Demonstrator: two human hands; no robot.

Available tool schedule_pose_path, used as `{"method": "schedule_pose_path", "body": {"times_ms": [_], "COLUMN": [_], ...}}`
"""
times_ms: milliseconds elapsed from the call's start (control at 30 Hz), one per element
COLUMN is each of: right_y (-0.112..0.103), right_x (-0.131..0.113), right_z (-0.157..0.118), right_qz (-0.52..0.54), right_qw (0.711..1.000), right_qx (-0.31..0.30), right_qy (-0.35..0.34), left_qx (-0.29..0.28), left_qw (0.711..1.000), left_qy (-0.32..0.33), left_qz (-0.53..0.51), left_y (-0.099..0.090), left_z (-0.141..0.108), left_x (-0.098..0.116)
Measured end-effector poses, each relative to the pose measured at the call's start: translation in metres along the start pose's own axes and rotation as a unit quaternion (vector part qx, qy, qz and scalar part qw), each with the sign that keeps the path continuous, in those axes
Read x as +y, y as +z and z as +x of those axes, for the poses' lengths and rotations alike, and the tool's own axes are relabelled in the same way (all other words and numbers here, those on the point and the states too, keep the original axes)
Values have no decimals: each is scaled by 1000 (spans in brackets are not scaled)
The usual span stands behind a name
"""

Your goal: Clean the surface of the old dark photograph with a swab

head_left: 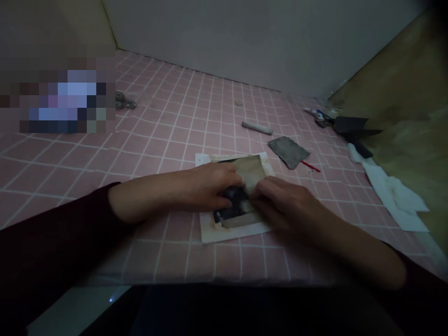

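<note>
A white sheet (pixel 210 236) lies near the table's front edge, carrying a dark and beige picture-like piece (pixel 250 169) with worn, uneven edges. Over its left part rests my left hand (pixel 213 186), thumb apart from the bent fingers, the fingertips touching the dark area. My right hand (pixel 280 196) comes in from the right, its fingers curled and pressed together at the middle of the piece. What those fingers hold, if anything, is hidden. Both hands are close together, and the light is dim.
Beyond my right hand lie a grey square cloth-like piece (pixel 289 151), a thin red stick (pixel 311 166) and a grey tube (pixel 257 128). Dark flat pieces (pixel 350 127) and white papers (pixel 395 196) line the right wall. A roll-like object (pixel 125 100) sits far left beside a pixelated patch.
</note>
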State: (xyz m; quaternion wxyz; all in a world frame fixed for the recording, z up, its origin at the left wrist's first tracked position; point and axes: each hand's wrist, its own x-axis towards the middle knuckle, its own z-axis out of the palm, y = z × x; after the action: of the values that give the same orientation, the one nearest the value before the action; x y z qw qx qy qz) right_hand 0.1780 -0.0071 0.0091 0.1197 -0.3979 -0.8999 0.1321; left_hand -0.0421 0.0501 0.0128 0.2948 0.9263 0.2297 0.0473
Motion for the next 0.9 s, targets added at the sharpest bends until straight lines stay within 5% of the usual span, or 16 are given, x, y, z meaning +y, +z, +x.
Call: {"method": "schedule_pose_path", "body": {"times_ms": [133,300,467,667,900], "right_y": [4,-2,3,-2,1], "right_x": [-5,-1,-8,-1,-7], "right_z": [5,-4,-1,-8,1], "right_qz": [23,-19,35,0,38], "right_qw": [999,1000,999,1000,999], "right_qx": [-9,-5,-13,1,-10], "right_qy": [-30,22,-25,31,-22], "left_qx": [9,-3,17,8,19], "left_qw": [1000,1000,1000,1000,1000], "left_qy": [5,5,14,18,19], "left_qz": [2,3,-5,-6,-5], "left_y": [0,0,1,2,2], "left_z": [1,1,0,2,1], "left_x": [0,-1,-1,-2,-2]}}
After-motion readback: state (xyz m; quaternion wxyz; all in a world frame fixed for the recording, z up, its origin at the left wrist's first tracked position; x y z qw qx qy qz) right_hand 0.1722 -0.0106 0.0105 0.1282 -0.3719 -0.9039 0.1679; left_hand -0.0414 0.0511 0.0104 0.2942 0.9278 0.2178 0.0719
